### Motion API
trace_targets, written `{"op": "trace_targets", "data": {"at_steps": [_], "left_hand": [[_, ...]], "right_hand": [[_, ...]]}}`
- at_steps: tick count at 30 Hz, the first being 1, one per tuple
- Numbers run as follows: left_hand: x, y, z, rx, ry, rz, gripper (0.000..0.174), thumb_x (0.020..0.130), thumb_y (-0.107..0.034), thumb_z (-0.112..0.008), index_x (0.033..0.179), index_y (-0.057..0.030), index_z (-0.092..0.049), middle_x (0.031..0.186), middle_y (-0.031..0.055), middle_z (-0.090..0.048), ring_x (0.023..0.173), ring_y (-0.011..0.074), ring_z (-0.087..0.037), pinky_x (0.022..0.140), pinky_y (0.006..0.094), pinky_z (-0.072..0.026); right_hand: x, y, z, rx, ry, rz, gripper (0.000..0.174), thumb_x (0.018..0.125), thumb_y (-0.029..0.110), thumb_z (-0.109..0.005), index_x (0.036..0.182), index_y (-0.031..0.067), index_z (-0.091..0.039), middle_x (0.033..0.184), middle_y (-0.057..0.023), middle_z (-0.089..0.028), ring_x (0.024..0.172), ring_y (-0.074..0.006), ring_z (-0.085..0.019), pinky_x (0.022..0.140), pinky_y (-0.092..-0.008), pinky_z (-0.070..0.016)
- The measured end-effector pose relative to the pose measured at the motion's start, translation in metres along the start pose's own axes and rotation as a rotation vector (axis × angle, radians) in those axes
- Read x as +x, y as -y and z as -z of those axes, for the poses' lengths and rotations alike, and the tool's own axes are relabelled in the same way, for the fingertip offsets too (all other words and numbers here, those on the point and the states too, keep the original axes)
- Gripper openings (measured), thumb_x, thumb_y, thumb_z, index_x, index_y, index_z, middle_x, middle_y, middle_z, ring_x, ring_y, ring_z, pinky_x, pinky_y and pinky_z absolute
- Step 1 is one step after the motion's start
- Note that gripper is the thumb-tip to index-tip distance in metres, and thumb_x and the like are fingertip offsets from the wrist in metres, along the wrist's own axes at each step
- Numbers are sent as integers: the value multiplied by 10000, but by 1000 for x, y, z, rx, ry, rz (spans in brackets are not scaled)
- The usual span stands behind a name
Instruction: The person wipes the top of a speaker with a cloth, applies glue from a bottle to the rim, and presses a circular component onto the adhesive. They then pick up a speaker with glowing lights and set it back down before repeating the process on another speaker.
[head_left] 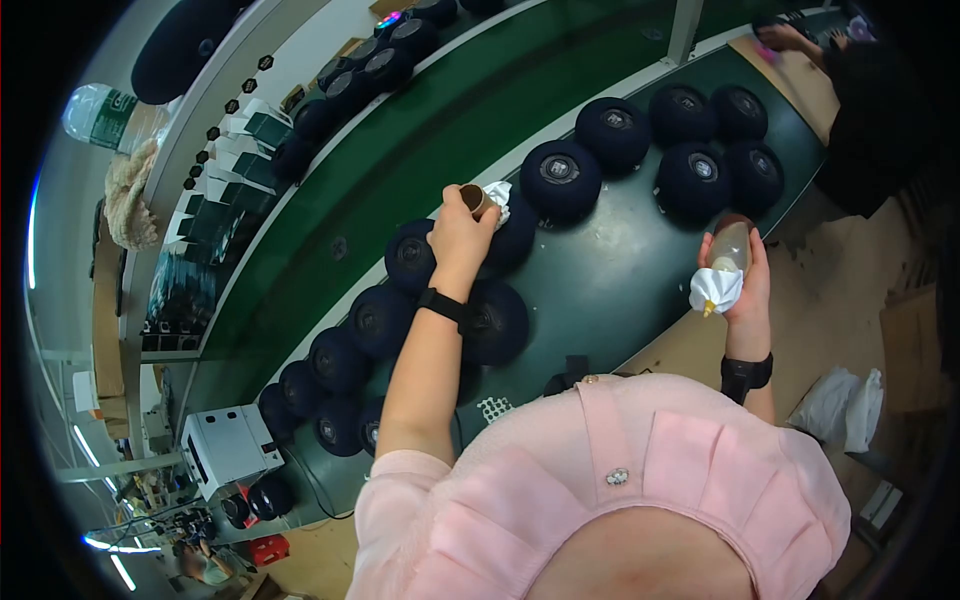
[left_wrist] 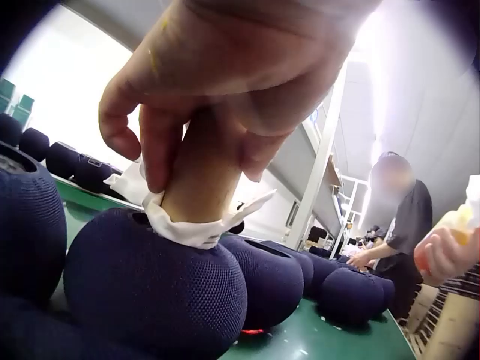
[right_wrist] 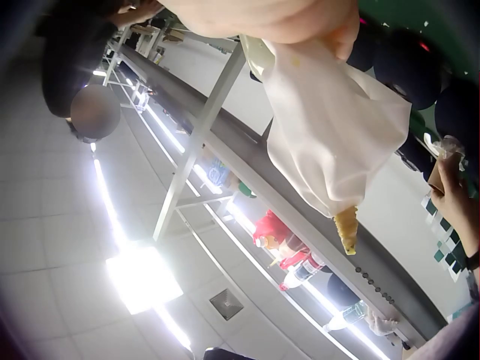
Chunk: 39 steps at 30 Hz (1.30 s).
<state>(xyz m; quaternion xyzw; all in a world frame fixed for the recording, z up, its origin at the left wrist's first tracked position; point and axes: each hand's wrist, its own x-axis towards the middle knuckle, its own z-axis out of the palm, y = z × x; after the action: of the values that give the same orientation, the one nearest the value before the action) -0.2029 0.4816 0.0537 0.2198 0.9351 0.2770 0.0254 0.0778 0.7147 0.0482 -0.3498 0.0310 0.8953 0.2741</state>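
My left hand (head_left: 458, 240) grips a brown cardboard tube (left_wrist: 204, 176) from above. White cloth (left_wrist: 184, 225) wraps the tube's lower end, which meets the top of a round, dark blue fabric-covered speaker (left_wrist: 150, 289) in the left wrist view. Off to the right, past the table edge, my right hand (head_left: 755, 285) holds a translucent squeeze bottle (head_left: 734, 246) with its nozzle end toward me. A second white cloth (right_wrist: 322, 127) is gathered around the bottle's neck, and the yellowish nozzle tip (right_wrist: 346, 231) sticks out of it.
Many similar speakers (head_left: 560, 182) line the green table (head_left: 590, 290). Behind them runs a shelf with more speakers (head_left: 388, 68) and boxes. A white machine (head_left: 230, 450) stands at the far left end. Another person (head_left: 870, 120) works at the table's far right end.
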Motion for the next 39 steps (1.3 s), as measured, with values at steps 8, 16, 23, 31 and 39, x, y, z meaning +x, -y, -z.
{"op": "trace_targets", "data": {"at_steps": [8, 16, 23, 31, 39], "left_hand": [[31, -62, -24, -201, -62, -236, 498, 702, -296, -723, 1057, -26, -501, 941, 188, -631, 876, 338, -621, 769, 388, -487], [58, -71, -72, -190, 39, -268, 498, 716, -275, -711, 1067, -6, -483, 968, 200, -618, 891, 342, -613, 763, 390, -486], [62, -86, -59, -155, 73, -195, 514, 711, -282, -717, 1087, -12, -493, 988, 190, -620, 903, 334, -615, 788, 384, -485], [114, -153, -130, -328, -52, -377, 477, 705, -285, -728, 1033, -24, -501, 949, 183, -626, 889, 349, -611, 763, 406, -486], [130, -157, -155, -184, 17, -490, 449, 703, -247, -708, 1016, -9, -490, 891, 199, -629, 835, 358, -618, 724, 411, -499]], "right_hand": [[13, 8, 8, 18, 47, 18, 438, 822, 376, -617, 1096, 61, -486, 1011, -154, -520, 938, -298, -548, 777, -443, -503], [12, 24, 22, 118, -42, 78, 494, 811, 396, -625, 1110, 42, -455, 1007, -174, -519, 911, -305, -556, 764, -441, -508], [19, 41, 37, 127, -51, 88, 527, 816, 433, -600, 1120, 30, -449, 999, -201, -534, 880, -320, -559, 743, -429, -516], [15, 67, 58, 116, -99, 154, 564, 809, 464, -594, 1131, 26, -444, 996, -195, -543, 867, -313, -569, 723, -426, -521], [5, 73, 67, 152, -115, 194, 522, 812, 430, -607, 1152, 60, -462, 1034, -197, -535, 910, -313, -566, 740, -431, -520]]}}
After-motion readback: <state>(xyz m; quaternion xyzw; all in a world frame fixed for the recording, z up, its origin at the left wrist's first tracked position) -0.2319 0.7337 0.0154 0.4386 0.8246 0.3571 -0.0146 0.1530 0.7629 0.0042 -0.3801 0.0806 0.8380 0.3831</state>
